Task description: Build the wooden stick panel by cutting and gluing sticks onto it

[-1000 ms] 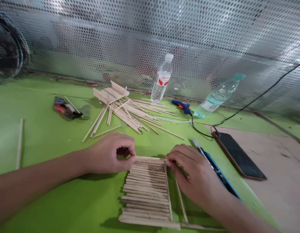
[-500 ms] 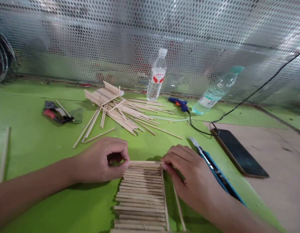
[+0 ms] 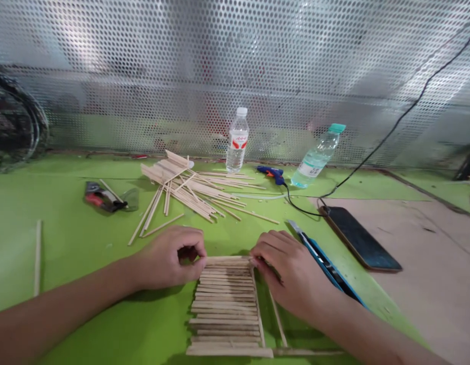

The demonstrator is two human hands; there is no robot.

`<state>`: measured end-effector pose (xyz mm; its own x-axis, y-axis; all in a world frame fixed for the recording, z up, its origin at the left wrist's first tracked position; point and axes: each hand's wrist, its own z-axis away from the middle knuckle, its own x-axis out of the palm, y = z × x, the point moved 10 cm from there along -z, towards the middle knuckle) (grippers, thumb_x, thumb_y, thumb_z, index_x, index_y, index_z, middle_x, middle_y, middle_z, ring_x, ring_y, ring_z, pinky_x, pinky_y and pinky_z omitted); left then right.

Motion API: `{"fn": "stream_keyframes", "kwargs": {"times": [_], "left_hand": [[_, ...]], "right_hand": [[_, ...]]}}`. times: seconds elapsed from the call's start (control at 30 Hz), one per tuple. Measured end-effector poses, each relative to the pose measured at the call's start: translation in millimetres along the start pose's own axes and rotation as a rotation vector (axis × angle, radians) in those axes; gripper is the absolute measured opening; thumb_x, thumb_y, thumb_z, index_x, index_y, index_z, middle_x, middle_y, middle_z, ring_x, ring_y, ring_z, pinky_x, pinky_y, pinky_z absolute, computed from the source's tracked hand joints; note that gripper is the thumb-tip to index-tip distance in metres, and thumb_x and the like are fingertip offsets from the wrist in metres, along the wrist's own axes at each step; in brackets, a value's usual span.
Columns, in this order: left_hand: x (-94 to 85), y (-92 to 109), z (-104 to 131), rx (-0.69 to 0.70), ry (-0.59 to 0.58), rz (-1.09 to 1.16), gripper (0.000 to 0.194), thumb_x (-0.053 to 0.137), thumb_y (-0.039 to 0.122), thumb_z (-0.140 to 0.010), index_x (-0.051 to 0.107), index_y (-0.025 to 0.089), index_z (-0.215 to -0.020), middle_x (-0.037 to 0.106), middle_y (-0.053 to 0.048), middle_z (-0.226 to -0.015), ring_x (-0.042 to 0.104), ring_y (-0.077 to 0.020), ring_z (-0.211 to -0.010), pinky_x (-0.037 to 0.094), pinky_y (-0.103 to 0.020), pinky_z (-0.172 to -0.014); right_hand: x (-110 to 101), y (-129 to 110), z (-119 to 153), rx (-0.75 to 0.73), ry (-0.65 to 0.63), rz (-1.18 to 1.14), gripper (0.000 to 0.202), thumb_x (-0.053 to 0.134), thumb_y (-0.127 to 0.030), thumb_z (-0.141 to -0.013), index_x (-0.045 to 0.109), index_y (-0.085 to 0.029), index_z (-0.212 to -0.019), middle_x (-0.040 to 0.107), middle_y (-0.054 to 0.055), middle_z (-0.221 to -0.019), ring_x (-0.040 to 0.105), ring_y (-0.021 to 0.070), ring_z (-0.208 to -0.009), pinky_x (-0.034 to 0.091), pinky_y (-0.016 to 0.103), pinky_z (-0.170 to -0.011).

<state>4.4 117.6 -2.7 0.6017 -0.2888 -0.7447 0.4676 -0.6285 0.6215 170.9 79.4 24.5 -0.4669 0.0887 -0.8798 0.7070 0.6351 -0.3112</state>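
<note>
A panel of thin wooden sticks (image 3: 227,309) laid side by side rests on the green table in front of me. Its top stick (image 3: 227,260) runs between my two hands. My left hand (image 3: 174,257) pinches the left end of that stick between thumb and forefinger. At the right end, my right hand (image 3: 286,268) has its fingertips closed on the same stick near the panel's corner. Narrow sticks run lengthwise at the panel's right side, one along its edge and another (image 3: 278,317) apart from it, under my right hand. A further stick (image 3: 309,351) lies crosswise at the bottom.
Loose sticks (image 3: 196,195) are heaped behind my hands. Two bottles (image 3: 237,147) (image 3: 314,159), a blue glue gun (image 3: 272,173), a cutter knife (image 3: 326,263), a phone (image 3: 360,238) and red-handled cutters (image 3: 101,196) lie around. A black cable (image 3: 390,132) crosses the right.
The view has tilted up and shifted, showing more of the panel's bottom and the crosswise stick there. Both hands keep their hold on the top stick.
</note>
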Motion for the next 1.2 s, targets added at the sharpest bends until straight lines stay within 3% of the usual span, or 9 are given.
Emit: {"fn": "stream_keyframes", "kwargs": {"times": [0.7,1.2], "left_hand": [[-6.9,10.0,-5.8,0.043,0.027,0.092,0.01,0.067,0.015,-0.078,0.065,0.016,-0.069,0.06,0.003,-0.062,0.05,-0.0058,-0.053,0.042,-0.016,-0.048],[-4.3,4.0,-5.7,-0.01,-0.009,0.106,0.01,0.066,0.016,-0.079,0.064,0.016,-0.07,0.061,0.002,-0.064,0.051,-0.0067,-0.054,0.043,-0.018,-0.048]], "right_hand": [[-2.5,-1.9,0.1,-0.058,0.015,0.022,0.016,0.052,-0.012,-0.099,0.064,-0.019,-0.091,0.065,0.005,-0.086,0.055,0.0209,-0.079,0.042,0.037,-0.072],[-5.4,-4.9,-2.2,-0.06,0.025,0.07,0.017,0.052,-0.011,-0.098,0.065,-0.018,-0.088,0.066,0.006,-0.085,0.058,0.0211,-0.077,0.046,0.037,-0.071]]}}
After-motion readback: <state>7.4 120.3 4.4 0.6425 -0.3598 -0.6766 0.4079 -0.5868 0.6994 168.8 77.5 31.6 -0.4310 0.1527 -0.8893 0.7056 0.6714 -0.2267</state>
